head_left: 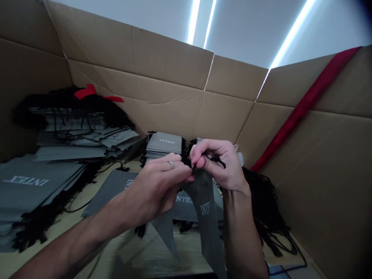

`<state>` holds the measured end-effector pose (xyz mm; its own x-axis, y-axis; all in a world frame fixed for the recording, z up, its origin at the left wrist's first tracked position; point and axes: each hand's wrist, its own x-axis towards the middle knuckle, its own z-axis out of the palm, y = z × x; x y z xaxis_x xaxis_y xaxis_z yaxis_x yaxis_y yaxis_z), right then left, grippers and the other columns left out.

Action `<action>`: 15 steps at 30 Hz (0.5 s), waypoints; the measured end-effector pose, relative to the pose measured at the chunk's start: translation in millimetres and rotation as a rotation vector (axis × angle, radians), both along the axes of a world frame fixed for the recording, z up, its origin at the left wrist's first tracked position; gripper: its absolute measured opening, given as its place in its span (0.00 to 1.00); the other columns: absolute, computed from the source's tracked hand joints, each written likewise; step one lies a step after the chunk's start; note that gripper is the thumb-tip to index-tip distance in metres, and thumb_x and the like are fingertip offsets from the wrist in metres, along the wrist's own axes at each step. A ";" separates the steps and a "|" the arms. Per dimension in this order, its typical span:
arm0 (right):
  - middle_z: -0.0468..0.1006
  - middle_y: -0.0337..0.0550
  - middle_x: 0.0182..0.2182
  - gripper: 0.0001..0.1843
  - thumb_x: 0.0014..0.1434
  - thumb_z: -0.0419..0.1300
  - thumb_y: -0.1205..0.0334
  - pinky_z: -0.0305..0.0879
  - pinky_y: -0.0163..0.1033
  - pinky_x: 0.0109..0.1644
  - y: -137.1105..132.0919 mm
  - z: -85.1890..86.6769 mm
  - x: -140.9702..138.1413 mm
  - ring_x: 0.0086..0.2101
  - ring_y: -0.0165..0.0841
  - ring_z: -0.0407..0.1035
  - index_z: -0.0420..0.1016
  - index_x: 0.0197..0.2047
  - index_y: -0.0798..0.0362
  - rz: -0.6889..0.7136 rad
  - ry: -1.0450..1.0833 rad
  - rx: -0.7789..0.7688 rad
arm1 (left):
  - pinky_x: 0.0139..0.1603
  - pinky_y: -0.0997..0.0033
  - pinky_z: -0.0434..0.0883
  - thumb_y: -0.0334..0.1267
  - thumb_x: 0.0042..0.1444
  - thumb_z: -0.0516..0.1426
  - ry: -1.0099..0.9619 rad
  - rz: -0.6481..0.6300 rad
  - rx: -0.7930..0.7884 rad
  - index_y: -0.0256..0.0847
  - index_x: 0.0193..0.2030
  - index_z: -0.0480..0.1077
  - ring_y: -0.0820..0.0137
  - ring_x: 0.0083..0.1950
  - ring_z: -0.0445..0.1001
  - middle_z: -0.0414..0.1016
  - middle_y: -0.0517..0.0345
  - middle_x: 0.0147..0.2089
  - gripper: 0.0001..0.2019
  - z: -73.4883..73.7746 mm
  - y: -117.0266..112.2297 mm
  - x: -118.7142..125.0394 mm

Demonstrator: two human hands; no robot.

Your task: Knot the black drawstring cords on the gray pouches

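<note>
Narrow grips of the left hand (154,186) and right hand (222,164) pinch a black drawstring (217,160), fingers hiding where it joins the gray INTEX bag (202,209), cut off below.

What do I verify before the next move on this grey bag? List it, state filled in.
Left hand and right hand both pinching the top of the grey INTEX drawstring bag: ok.
Black drawstring caught in the right hand: ok.
INTEX print on the bag showing: ok.
Any knot in the cord: cannot tell, the hands hide it.
Grey bags beneath the hands lying squared: not ok, they overlap loosely.
</note>
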<state>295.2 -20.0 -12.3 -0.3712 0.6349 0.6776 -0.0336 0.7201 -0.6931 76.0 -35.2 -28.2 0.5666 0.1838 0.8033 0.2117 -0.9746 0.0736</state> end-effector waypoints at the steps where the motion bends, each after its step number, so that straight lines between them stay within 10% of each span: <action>1: 0.84 0.41 0.31 0.10 0.61 0.79 0.60 0.74 0.33 0.36 1.8 -0.1 -0.6 0.32 0.31 0.78 0.85 0.35 0.53 0.003 0.014 -0.015 | 0.38 0.70 0.69 0.22 0.72 0.51 -0.004 0.015 -0.006 0.40 0.38 0.70 0.69 0.36 0.71 0.76 0.58 0.33 0.14 0.8 -1.1 -0.3; 10: 0.79 0.37 0.36 0.22 0.56 0.84 0.54 0.67 0.34 0.35 -8.7 5.4 -12.1 0.33 0.30 0.71 0.81 0.45 0.50 -0.187 0.034 -0.070 | 0.34 0.74 0.66 0.31 0.78 0.54 -0.061 0.205 -0.160 0.39 0.44 0.77 0.75 0.30 0.71 0.76 0.63 0.32 0.11 11.0 5.5 -14.2; 15: 0.72 0.40 0.32 0.18 0.74 0.62 0.45 0.59 0.40 0.37 -13.1 3.5 -6.7 0.33 0.34 0.64 0.75 0.38 0.50 -0.168 0.092 -0.104 | 0.30 0.78 0.67 0.38 0.79 0.57 -0.143 0.114 -0.389 0.41 0.51 0.78 0.77 0.28 0.72 0.76 0.68 0.29 0.09 16.3 8.8 -17.9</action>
<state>288.4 -33.1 -8.7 -0.1938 0.7510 0.6312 0.0139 0.6454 -0.7637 58.1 -26.4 -11.9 0.4126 0.5439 0.7307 0.2777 -0.8391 0.4678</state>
